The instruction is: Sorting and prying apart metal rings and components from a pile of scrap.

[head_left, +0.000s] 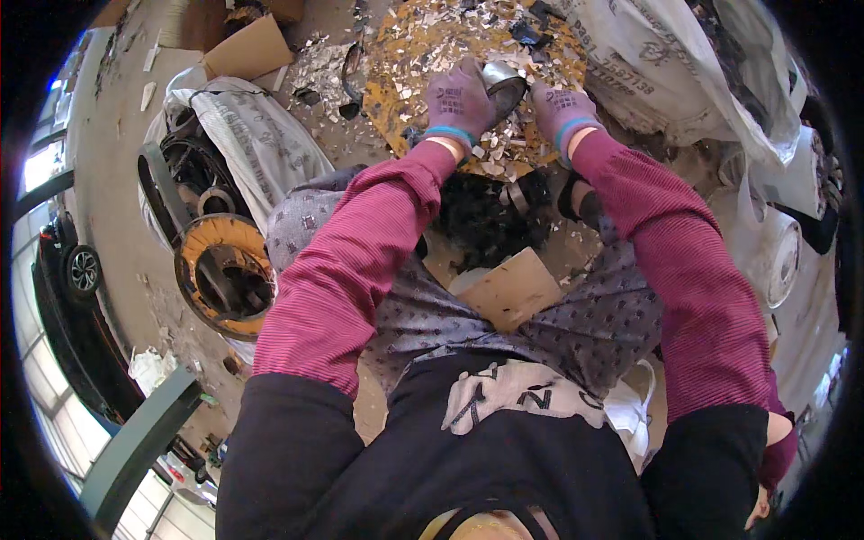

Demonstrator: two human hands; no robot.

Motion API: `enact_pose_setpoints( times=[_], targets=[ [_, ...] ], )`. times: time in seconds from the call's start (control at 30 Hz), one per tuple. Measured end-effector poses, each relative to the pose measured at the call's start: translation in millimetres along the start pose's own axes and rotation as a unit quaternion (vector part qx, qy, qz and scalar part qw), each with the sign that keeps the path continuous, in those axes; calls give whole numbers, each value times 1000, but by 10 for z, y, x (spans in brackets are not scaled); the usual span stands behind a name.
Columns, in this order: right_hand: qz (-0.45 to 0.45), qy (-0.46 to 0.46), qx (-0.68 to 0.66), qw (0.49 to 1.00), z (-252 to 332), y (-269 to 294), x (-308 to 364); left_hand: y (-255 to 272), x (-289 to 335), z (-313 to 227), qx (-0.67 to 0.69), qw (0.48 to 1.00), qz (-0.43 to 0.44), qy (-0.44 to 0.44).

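Note:
My left hand [457, 101], in a purple glove with a blue cuff, is closed around a rounded part [506, 90] with a silver top and a black side. My right hand [562, 112], gloved the same way, is close to the right end of that part with its fingers curled in. What those fingers grip, if anything, is hidden. Both hands are over a yellowish round work surface [389, 85] strewn with pale broken chips and flakes.
A white sack [261, 135] with black rings and an orange-rimmed ring [193, 261] are at left. Large white sacks [648, 67] stand at right. Below the work surface lie a dark heap [481, 220] and a cardboard piece [511, 290]. Another person's sleeve [779, 445] shows lower right.

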State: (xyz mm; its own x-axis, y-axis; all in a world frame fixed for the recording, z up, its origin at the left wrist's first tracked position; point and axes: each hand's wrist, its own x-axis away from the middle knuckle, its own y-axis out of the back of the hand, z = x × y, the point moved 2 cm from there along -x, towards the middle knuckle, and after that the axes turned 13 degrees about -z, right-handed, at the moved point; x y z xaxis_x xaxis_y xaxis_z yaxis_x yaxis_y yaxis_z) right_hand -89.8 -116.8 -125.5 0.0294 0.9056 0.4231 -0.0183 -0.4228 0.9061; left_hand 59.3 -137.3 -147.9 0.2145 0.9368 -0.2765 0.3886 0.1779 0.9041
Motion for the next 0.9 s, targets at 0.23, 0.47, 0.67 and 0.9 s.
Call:
enact_pose_setpoints(
  times=[0.23,0.47,0.67,0.9],
  targets=[
    [-14,54,-78,995,39,-208,-128,-57,12,150,66,992,15,103],
    [56,8,-192,980,123,-375,-154,-115,52,336,154,956,-41,246],
    [-36,44,-182,982,56,-283,-107,-19,86,299,129,967,-60,210],
    [-145,70,-89,983,-81,-101,-66,311,-44,-15,-41,996,79,0]
  ],
)
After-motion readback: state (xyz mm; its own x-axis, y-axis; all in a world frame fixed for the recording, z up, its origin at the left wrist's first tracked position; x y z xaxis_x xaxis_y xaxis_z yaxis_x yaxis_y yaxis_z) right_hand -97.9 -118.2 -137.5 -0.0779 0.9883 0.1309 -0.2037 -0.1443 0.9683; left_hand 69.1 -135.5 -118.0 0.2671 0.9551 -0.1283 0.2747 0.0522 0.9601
